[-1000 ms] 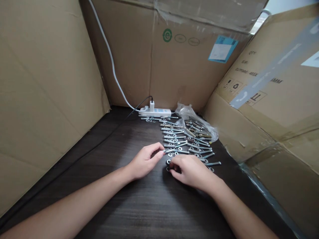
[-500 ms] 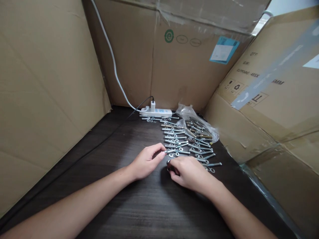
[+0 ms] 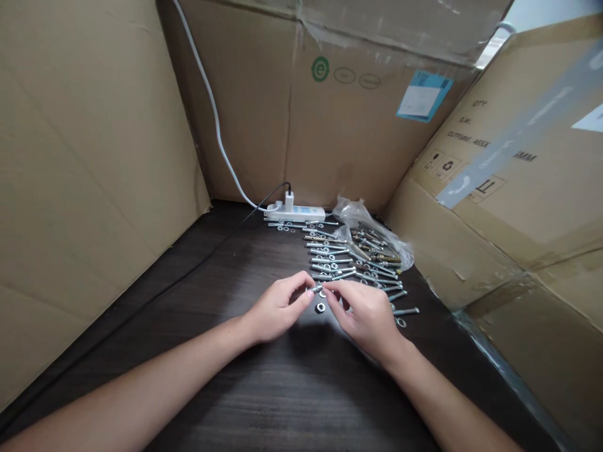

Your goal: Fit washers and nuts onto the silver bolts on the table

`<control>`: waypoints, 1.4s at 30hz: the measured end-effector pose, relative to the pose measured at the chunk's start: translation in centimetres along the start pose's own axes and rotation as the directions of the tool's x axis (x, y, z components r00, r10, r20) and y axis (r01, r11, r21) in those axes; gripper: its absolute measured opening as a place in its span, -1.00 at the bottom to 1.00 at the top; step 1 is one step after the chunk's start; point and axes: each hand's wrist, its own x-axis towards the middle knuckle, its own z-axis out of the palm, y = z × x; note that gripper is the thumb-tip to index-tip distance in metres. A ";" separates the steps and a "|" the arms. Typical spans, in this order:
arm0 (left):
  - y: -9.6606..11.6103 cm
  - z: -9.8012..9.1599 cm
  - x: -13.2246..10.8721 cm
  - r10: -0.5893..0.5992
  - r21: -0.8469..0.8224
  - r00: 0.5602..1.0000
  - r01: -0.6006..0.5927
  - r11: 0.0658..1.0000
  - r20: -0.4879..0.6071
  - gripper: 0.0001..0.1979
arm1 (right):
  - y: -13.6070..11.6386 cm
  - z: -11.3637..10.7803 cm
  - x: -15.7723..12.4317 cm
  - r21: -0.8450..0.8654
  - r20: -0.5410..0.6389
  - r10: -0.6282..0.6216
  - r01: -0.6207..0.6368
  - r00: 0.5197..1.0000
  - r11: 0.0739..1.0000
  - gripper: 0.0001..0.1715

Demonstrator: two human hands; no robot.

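Left hand [image 3: 277,307] pinches a bolt [image 3: 316,289] by its end, just above the dark table [image 3: 264,389]. Right hand [image 3: 365,311] pinches at the same bolt's tip, likely fitting a small part; too small to tell which. 1 loose nut [image 3: 320,308] lies just below. Rows of bolts and washers [image 3: 330,258] and a plastic bag [image 3: 372,238] beyond. Next needs fine alignment.

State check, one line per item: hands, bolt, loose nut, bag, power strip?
left hand: pinching bolt's left end
right hand: fingertips at the bolt
bolt: held off the table, lying level
nut: loose, flat on table
plastic bag: open, bolts inside
power strip: one plug in
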 end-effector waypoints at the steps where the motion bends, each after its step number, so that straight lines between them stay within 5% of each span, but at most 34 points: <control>1: 0.0 0.1 -0.1 0.009 -0.003 1.000 -0.009 1.000 0.010 -0.80 | 0.0 0.0 -0.1 0.019 -0.053 -0.007 0.008 0.999 1.000 -0.79; 6: 0.3 0.4 -0.3 0.036 -0.072 0.999 -0.034 0.997 0.034 -0.83 | -0.2 -0.1 -0.2 0.035 -0.122 -0.064 0.069 0.990 0.997 -0.78; 16: 0.3 0.6 -0.2 -0.096 -0.320 0.995 0.096 0.942 0.016 -0.76 | -0.3 -0.3 -0.1 0.052 -0.129 -0.093 0.101 0.987 0.994 -0.73; 21: -0.1 0.5 0.0 -0.138 -0.354 0.990 0.119 0.928 -0.029 -0.75 | 0.3 -0.8 0.2 0.015 0.148 0.014 -0.017 0.989 1.000 -0.75; 25: -0.1 0.3 0.2 -0.137 -0.296 0.989 0.117 0.948 -0.050 -0.76 | 0.2 -1.1 0.5 -0.092 0.403 0.073 -0.039 0.912 0.995 -0.76; 30: 0.1 0.1 0.1 -0.089 -0.188 0.995 0.079 0.979 -0.044 -0.77 | 0.1 -0.8 0.5 -0.109 0.515 0.071 -0.017 0.854 0.994 -0.77; 34: 0.1 0.0 0.2 -0.061 -0.134 0.998 0.058 0.989 -0.021 -0.78 | 0.5 -0.4 0.5 -0.096 0.453 0.063 -0.022 0.889 0.995 -0.81; 38: 0.2 0.0 0.3 -0.071 -0.153 0.997 0.070 0.986 -0.001 -0.79 | 0.6 -0.3 0.4 0.027 0.182 0.040 -0.046 0.982 0.999 -0.81; 42: 0.2 0.3 0.1 -0.066 -0.173 0.996 0.076 0.982 0.060 -0.79 | 0.5 -0.3 0.3 0.168 -0.031 -0.023 0.028 0.999 0.985 -0.79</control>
